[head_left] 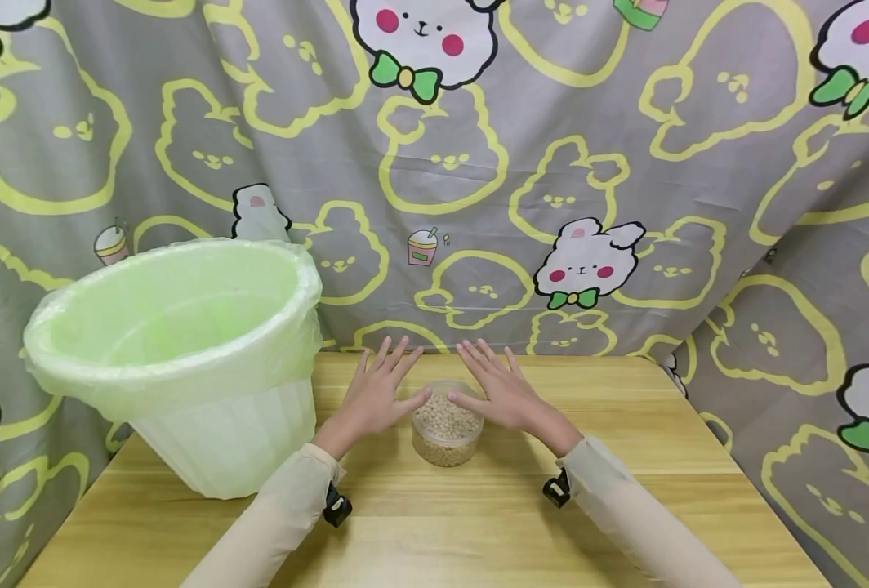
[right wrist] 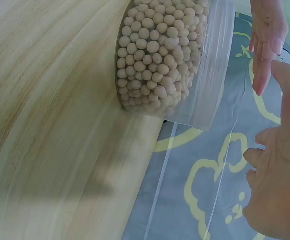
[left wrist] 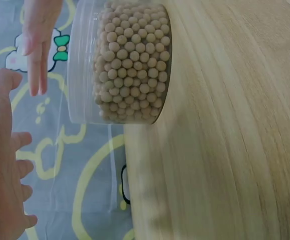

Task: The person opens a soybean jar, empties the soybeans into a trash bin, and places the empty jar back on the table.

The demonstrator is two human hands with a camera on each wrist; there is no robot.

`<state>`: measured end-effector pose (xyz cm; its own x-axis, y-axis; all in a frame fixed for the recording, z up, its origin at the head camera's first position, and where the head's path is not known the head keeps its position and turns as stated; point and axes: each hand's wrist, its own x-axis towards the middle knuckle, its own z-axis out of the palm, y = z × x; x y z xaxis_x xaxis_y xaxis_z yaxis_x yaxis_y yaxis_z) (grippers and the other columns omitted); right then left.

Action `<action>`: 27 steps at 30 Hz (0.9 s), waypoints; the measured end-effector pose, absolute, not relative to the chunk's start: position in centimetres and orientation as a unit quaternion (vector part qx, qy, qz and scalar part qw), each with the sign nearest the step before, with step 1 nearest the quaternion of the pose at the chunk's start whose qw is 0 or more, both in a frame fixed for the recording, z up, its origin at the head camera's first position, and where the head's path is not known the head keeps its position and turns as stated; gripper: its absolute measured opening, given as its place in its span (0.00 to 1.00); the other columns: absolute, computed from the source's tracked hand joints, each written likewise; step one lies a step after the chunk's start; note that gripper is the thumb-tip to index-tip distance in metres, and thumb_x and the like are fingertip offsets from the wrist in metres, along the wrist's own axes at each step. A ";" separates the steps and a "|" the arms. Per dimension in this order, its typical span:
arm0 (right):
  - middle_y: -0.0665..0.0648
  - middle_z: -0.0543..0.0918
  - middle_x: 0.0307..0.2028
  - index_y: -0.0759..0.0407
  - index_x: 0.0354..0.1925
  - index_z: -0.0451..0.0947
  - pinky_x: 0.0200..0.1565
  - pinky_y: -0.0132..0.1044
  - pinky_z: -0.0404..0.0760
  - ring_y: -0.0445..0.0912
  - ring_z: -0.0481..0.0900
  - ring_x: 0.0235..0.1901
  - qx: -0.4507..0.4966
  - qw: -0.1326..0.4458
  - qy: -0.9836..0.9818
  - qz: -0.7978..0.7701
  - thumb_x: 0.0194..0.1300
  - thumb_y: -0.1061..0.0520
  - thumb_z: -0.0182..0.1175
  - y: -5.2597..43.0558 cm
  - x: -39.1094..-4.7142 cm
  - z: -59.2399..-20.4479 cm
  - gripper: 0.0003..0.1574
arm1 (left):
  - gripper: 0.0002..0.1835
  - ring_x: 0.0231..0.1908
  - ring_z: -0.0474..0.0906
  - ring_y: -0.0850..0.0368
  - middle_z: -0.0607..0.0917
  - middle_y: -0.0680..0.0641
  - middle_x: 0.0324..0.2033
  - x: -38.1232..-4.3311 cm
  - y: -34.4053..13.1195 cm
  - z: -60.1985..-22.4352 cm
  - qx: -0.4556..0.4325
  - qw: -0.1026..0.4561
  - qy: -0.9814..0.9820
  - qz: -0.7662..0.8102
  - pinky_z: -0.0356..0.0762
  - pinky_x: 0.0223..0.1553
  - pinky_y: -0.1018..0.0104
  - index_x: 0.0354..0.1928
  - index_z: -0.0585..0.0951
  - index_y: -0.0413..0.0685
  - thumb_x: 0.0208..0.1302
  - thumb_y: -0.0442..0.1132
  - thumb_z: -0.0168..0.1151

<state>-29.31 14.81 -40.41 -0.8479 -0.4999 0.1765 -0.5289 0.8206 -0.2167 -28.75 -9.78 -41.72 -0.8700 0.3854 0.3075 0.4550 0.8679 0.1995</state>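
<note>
A round clear plastic tub [head_left: 447, 426] filled with small beige balls stands upright on the wooden table. To its left, my left hand [head_left: 377, 394] is spread with straight fingers, the thumb reaching toward the rim. On the other side my right hand [head_left: 504, 394] mirrors it, palm down and fingers spread. Both hands hold nothing. In the left wrist view the beige balls [left wrist: 132, 65] show through the tub's wall, and the left hand [left wrist: 4, 160] hovers at the level of its top. The right wrist view has the right hand [right wrist: 280, 160] likewise beside the tub [right wrist: 172, 55].
A large pale green bin [head_left: 221, 433] lined with a thin plastic bag [head_left: 298, 327] stands at the left of the table [head_left: 434, 531]. A grey patterned curtain [head_left: 471, 237] hangs behind the table's far edge and along the right side. Black wrist cameras are strapped to both sleeves.
</note>
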 end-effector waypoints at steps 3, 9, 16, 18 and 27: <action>0.45 0.39 0.73 0.39 0.72 0.31 0.68 0.56 0.25 0.45 0.32 0.73 0.269 0.054 -0.953 0.130 0.61 0.22 0.36 14.8 -29.3 -40.3 0.51 | 0.39 0.73 0.36 0.48 0.47 0.51 0.73 -28.8 -9.8 -41.7 -0.219 0.132 -0.958 -0.132 0.35 0.68 0.39 0.72 0.47 0.69 0.62 0.72 0.37; 0.46 0.42 0.73 0.39 0.73 0.33 0.68 0.57 0.26 0.47 0.34 0.74 0.270 0.053 -0.950 0.144 0.61 0.22 0.38 15.1 -29.3 -40.5 0.52 | 0.40 0.73 0.37 0.47 0.46 0.52 0.73 -28.7 -9.8 -41.8 -0.224 0.115 -0.955 -0.156 0.35 0.68 0.38 0.72 0.46 0.70 0.61 0.73 0.37; 0.48 0.45 0.73 0.39 0.73 0.37 0.66 0.62 0.28 0.51 0.36 0.73 0.265 0.020 -0.936 0.232 0.61 0.25 0.44 15.8 -29.6 -41.1 0.51 | 0.43 0.73 0.40 0.44 0.46 0.51 0.73 -28.5 -9.7 -42.3 -0.227 0.041 -0.934 -0.271 0.38 0.68 0.38 0.73 0.47 0.68 0.59 0.69 0.49; 0.47 0.45 0.73 0.39 0.73 0.38 0.66 0.62 0.28 0.51 0.36 0.73 0.260 -0.007 -0.928 0.266 0.62 0.27 0.46 16.1 -29.6 -41.2 0.51 | 0.45 0.72 0.41 0.43 0.48 0.50 0.73 -28.5 -9.7 -42.6 -0.225 0.016 -0.924 -0.308 0.41 0.67 0.38 0.73 0.48 0.68 0.57 0.67 0.55; 0.51 0.51 0.73 0.34 0.72 0.40 0.67 0.61 0.48 0.51 0.47 0.72 0.228 -0.153 -0.856 0.439 0.63 0.35 0.54 17.4 -29.8 -42.6 0.48 | 0.58 0.70 0.52 0.46 0.53 0.52 0.72 -28.4 -9.7 -44.2 -0.223 -0.082 -0.877 -0.418 0.55 0.65 0.40 0.72 0.44 0.73 0.42 0.63 0.71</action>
<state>-29.82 17.40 -42.55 -0.8494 -0.5241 -0.0622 -0.2552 0.5112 -0.8207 -28.42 -9.72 -44.19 -0.8868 0.4602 0.0424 0.3226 0.5507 0.7699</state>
